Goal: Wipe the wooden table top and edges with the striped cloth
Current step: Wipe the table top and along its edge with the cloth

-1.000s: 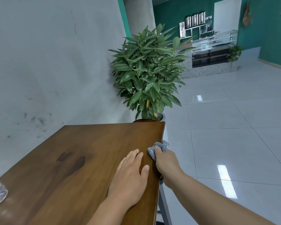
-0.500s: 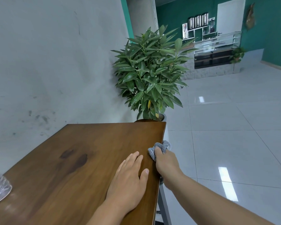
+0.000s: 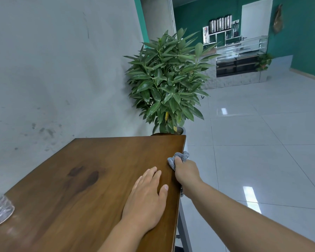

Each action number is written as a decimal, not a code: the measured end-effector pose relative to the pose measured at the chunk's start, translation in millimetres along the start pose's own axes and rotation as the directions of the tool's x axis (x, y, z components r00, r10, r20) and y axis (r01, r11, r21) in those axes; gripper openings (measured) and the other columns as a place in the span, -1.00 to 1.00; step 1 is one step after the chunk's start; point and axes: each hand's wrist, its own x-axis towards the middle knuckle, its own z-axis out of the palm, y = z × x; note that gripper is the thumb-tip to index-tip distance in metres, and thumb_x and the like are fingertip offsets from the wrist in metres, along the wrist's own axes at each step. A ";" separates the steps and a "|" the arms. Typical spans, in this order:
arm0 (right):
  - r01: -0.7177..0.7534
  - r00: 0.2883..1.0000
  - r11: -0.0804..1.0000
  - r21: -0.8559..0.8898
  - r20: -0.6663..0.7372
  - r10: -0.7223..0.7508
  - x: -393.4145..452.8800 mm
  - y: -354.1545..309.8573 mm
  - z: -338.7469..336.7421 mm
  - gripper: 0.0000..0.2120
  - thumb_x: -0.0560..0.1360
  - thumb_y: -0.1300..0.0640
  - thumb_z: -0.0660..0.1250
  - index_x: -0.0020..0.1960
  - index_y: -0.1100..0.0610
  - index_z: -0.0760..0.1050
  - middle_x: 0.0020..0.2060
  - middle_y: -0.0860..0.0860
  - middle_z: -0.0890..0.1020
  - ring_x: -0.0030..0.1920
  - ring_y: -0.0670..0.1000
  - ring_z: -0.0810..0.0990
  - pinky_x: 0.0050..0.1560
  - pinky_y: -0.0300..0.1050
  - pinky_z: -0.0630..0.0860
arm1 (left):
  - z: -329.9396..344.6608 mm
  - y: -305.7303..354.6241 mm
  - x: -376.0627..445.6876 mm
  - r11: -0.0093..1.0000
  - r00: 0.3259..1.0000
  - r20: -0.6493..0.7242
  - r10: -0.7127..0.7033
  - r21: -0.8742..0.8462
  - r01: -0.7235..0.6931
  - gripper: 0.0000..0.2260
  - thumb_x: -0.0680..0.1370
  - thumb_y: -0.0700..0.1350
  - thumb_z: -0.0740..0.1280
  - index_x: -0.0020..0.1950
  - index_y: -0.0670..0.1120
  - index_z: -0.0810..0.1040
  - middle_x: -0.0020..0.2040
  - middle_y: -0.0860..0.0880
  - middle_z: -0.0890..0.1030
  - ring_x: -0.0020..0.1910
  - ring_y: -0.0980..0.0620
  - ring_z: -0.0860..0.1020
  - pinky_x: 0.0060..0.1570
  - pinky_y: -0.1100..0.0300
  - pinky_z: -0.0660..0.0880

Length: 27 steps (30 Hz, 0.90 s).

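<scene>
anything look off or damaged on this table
Two dark blotches mark the wooden table near its middle, left of the flat left hand; stain, damp or grain, I cannot tell. Nothing is spilled or askew. The right hand grips the cloth at the right edge.

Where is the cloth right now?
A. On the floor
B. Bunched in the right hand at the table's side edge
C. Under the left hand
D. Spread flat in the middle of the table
B: the right hand grips the bunched cloth against the table edge, while the left hand lies flat on top.
</scene>
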 end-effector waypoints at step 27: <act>0.012 1.000 0.999 -0.050 0.030 -0.010 -13.7 11.2 -0.8 -0.56 0.64 -0.12 0.05 0.31 0.16 0.45 0.13 0.11 0.58 0.13 0.12 0.55 0.19 0.08 0.50 | -2.0 7.3 -23.9 0.998 0.998 0.019 -0.065 0.018 0.064 -0.52 0.65 0.15 -0.03 0.56 0.13 0.04 0.55 0.22 -0.01 0.51 0.25 -0.05 0.51 0.18 -0.03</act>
